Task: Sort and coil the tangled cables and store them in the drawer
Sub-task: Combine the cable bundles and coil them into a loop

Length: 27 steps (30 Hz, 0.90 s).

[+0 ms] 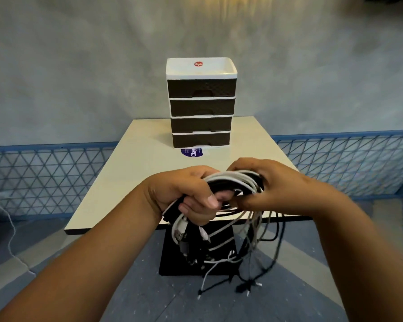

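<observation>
A tangled bundle of black & white cables (233, 182) is being held in front of the worktop's (135, 173) near edge, w/ both hands. The left hand (186, 194) is being clenched round one end of the bundle, fingers (221, 196) curled tight on it; the right hand (272, 189) is being wrapped round the other end. Loose cable ends are hanging down below the hands toward the floor. The drawer unit (201, 103), 4 dark drawers all closed, is standing at the worktop's far side, behind a purple sticker (192, 152).
</observation>
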Each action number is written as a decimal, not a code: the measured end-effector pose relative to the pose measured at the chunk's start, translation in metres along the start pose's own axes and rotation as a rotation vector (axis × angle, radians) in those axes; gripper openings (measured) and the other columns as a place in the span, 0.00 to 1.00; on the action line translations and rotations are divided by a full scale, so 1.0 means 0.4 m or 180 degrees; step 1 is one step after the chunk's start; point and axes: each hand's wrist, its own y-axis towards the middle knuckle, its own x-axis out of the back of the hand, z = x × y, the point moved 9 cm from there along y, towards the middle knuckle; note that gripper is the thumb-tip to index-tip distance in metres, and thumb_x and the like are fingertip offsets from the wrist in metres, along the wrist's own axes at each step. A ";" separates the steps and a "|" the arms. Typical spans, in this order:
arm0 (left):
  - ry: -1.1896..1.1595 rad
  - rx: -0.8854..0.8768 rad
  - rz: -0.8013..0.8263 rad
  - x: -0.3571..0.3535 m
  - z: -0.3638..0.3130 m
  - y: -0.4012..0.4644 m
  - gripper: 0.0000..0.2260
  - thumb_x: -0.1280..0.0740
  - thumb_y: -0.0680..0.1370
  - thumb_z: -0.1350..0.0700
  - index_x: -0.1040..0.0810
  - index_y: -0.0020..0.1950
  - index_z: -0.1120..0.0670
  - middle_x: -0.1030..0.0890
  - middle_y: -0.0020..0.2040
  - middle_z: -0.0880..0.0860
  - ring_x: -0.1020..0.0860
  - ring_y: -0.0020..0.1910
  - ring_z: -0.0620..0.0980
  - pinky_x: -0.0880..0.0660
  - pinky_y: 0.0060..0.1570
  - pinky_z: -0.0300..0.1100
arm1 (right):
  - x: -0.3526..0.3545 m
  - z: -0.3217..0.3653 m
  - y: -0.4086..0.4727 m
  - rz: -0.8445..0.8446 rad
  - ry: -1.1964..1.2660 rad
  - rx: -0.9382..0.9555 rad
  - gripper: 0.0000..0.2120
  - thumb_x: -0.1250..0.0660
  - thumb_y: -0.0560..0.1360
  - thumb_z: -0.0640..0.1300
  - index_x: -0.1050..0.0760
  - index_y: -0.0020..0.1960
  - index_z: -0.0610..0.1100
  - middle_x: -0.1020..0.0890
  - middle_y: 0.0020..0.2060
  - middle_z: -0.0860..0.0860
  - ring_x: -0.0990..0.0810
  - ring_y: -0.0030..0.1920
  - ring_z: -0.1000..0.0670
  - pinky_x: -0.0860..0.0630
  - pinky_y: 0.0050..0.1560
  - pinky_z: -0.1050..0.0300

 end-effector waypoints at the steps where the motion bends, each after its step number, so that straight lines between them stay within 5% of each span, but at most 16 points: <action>1: -0.0179 -0.0141 0.0115 -0.007 -0.011 -0.002 0.07 0.34 0.71 0.65 0.31 0.43 0.58 0.38 0.23 0.49 0.39 0.19 0.43 0.48 0.21 0.37 | 0.004 0.000 -0.001 -0.0221 0.0278 0.0036 0.16 0.25 0.71 0.39 0.21 0.53 0.54 0.18 0.43 0.55 0.20 0.42 0.56 0.23 0.43 0.62; 4: -0.0360 -0.0417 0.0208 -0.018 -0.042 -0.003 0.06 0.34 0.71 0.65 0.30 0.43 0.58 0.34 0.24 0.48 0.37 0.19 0.43 0.47 0.22 0.38 | 0.011 -0.001 0.002 -0.0632 0.1226 0.0073 0.15 0.29 0.72 0.34 0.19 0.54 0.50 0.16 0.41 0.47 0.18 0.39 0.50 0.21 0.42 0.57; 6: -0.0112 -0.0506 -0.0088 0.003 -0.063 0.001 0.05 0.38 0.69 0.66 0.29 0.42 0.58 0.29 0.25 0.49 0.31 0.23 0.45 0.38 0.25 0.37 | 0.019 -0.006 0.009 -0.0808 0.1627 0.0006 0.13 0.30 0.70 0.35 0.18 0.52 0.48 0.18 0.35 0.45 0.19 0.33 0.47 0.21 0.37 0.55; 8: 0.0535 -0.0571 -0.0580 0.045 -0.089 -0.011 0.05 0.38 0.68 0.63 0.26 0.41 0.56 0.24 0.29 0.52 0.25 0.32 0.54 0.25 0.40 0.43 | 0.038 -0.022 0.016 -0.1062 0.1651 -0.0160 0.10 0.30 0.71 0.34 0.18 0.50 0.44 0.22 0.29 0.46 0.24 0.27 0.48 0.25 0.31 0.54; 10: 0.1062 -0.0667 -0.0983 0.084 -0.102 -0.032 0.06 0.34 0.68 0.62 0.23 0.44 0.55 0.21 0.35 0.53 0.22 0.44 0.58 0.27 0.58 0.53 | 0.062 -0.042 0.018 -0.1328 0.1631 -0.0333 0.08 0.31 0.72 0.32 0.19 0.47 0.43 0.26 0.23 0.50 0.29 0.23 0.51 0.28 0.29 0.55; 12: 0.0855 -0.0746 -0.1185 0.104 -0.088 -0.043 0.09 0.28 0.68 0.61 0.21 0.47 0.55 0.22 0.36 0.52 0.19 0.47 0.56 0.31 0.64 0.61 | 0.080 -0.063 0.021 -0.1502 0.1816 -0.0478 0.06 0.31 0.72 0.33 0.21 0.45 0.43 0.30 0.20 0.50 0.32 0.21 0.50 0.29 0.30 0.54; 14: 0.0585 -0.0887 -0.1341 0.105 -0.068 -0.037 0.07 0.26 0.71 0.56 0.23 0.45 0.55 0.26 0.33 0.50 0.19 0.40 0.51 0.28 0.63 0.61 | 0.089 -0.078 0.028 -0.1541 0.1895 -0.0540 0.05 0.31 0.72 0.34 0.22 0.44 0.42 0.31 0.20 0.49 0.34 0.21 0.49 0.30 0.30 0.53; 18: 0.0486 -0.1012 -0.1887 0.109 -0.069 -0.026 0.12 0.35 0.79 0.55 0.32 0.37 0.55 0.36 0.28 0.49 0.30 0.26 0.46 0.22 0.46 0.48 | 0.079 -0.103 0.047 -0.1399 0.2072 -0.0522 0.07 0.31 0.73 0.33 0.23 0.40 0.44 0.32 0.21 0.49 0.34 0.22 0.49 0.30 0.31 0.53; 22: 0.0383 -0.0915 -0.1937 0.103 -0.099 -0.022 0.08 0.36 0.78 0.56 0.33 0.42 0.55 0.37 0.28 0.48 0.34 0.23 0.43 0.24 0.35 0.43 | 0.038 -0.137 0.052 -0.0875 0.2600 -0.0200 0.05 0.27 0.71 0.41 0.22 0.44 0.44 0.25 0.30 0.46 0.22 0.32 0.46 0.22 0.40 0.50; 25: 0.0229 -0.0880 -0.1909 0.112 -0.117 -0.025 0.08 0.35 0.77 0.56 0.32 0.40 0.55 0.37 0.27 0.47 0.34 0.22 0.43 0.24 0.34 0.43 | -0.051 -0.194 0.038 -0.0510 0.3286 -0.0017 0.27 0.22 0.66 0.55 0.24 0.57 0.40 0.18 0.45 0.42 0.17 0.48 0.41 0.21 0.52 0.46; 27: 0.0016 -0.0924 -0.1897 0.125 -0.135 -0.034 0.09 0.35 0.77 0.56 0.32 0.38 0.54 0.38 0.26 0.46 0.34 0.22 0.41 0.24 0.33 0.41 | -0.113 -0.216 0.025 -0.0448 0.3575 0.0120 0.32 0.23 0.65 0.60 0.23 0.60 0.40 0.17 0.50 0.42 0.17 0.52 0.42 0.21 0.54 0.48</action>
